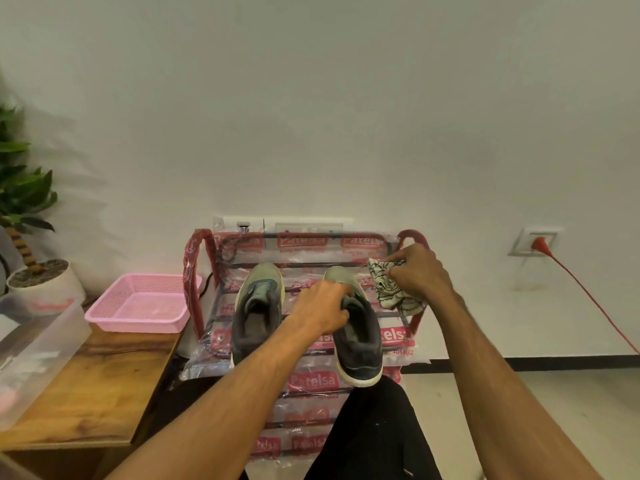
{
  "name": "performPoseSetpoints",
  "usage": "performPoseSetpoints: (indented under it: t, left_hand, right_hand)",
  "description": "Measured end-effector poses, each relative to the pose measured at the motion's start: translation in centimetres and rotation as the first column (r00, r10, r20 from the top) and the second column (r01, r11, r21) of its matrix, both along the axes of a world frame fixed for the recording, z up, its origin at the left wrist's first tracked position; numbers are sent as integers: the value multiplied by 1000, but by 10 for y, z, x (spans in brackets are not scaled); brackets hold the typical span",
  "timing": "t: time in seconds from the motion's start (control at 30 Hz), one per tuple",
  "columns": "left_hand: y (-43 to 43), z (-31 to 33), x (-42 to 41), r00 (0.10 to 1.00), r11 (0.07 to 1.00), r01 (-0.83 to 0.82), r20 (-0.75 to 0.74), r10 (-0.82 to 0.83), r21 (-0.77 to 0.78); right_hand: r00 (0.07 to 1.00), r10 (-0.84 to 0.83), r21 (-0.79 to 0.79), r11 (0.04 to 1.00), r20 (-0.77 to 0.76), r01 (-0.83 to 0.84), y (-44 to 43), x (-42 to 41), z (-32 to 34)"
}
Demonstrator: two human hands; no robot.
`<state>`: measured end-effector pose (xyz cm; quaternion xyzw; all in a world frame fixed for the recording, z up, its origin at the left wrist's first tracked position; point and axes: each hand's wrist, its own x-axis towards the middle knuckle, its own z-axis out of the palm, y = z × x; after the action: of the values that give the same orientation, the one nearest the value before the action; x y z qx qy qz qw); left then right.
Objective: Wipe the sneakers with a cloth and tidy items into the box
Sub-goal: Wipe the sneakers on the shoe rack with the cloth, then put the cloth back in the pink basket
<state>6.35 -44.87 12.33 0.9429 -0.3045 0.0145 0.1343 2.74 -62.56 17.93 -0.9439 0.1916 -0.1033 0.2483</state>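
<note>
stage: early, by my read; wiping barely under way, tidying into clear box (45, 344) on table (114, 375) not begun | left hand (323, 308): arm stretched forward, grip curled into near sneaker (356, 344) collar, heel overhanging shoe rack (346, 242) | right hand (417, 271): grip pinching bunched cloth (388, 289) beside its toe | other sneaker (256, 313) on rack

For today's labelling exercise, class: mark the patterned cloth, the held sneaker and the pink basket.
patterned cloth (389, 289), head view, its crumpled middle.
held sneaker (360, 346), head view, its dark heel area.
pink basket (135, 325), head view, its front wall.
</note>
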Motion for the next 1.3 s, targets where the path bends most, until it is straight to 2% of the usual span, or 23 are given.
performPoseSetpoints:
  t: [0.2, 0.33, 0.57, 0.7, 1.3]
  left_hand:
    - [-30, -14, 4, 994, 984, 104, -52, -97, 147]
    - [-47, -21, -1, 994, 963, 98, 14, -105, 252]
    - [-47, -23, 3, 980, 979, 39, 186, -77, 199]
    - [-42, -22, 5, 971, 979, 44, 222, -89, 200]
    - [25, -27, 35, 981, 982, -4, 193, -33, 188]
  right_hand:
    - [999, -29, 19, 999, -36, 30, -14, -12, -18]
    - [998, -28, 26, 999, -53, 29, -20, -16, -32]
    - [997, -7, 70, 997, -75, 12, -24, -18, -44]
    - [997, -7, 92, 996, -77, 14, -22, -16, -44]
    - [991, 91, 137, 988, -98, -77, 17, 4, -47]
